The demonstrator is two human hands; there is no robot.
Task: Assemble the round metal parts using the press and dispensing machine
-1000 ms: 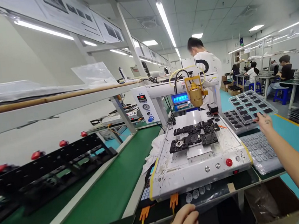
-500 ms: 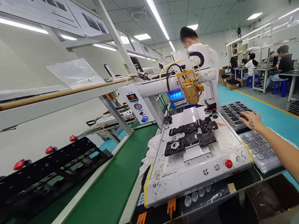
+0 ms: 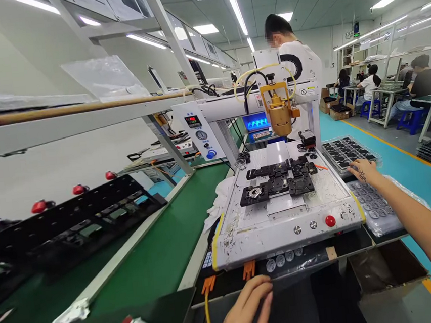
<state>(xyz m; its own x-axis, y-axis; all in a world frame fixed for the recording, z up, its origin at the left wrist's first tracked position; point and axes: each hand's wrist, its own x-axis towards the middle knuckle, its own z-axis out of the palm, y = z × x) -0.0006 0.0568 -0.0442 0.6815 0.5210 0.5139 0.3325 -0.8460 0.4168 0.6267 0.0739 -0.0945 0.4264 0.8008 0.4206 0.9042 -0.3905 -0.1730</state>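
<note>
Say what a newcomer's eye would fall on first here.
Probably the gold cylinder hanging over the white machine, then the round red button on its front edge. Off to the right, the right hand is at the near edge of a clear tray of black parts.

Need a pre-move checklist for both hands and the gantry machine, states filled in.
1. Left hand off the machine bed: ok, in front of it.
2. Right hand gripping the tray of black parts: cannot tell, fingers at its near edge.
3. Gold-coloured head clear of the black fixture blocks: ok, gap visible.
4. Red push button unobstructed: ok.
5. Bed clean: not ok, dark specks.
</note>
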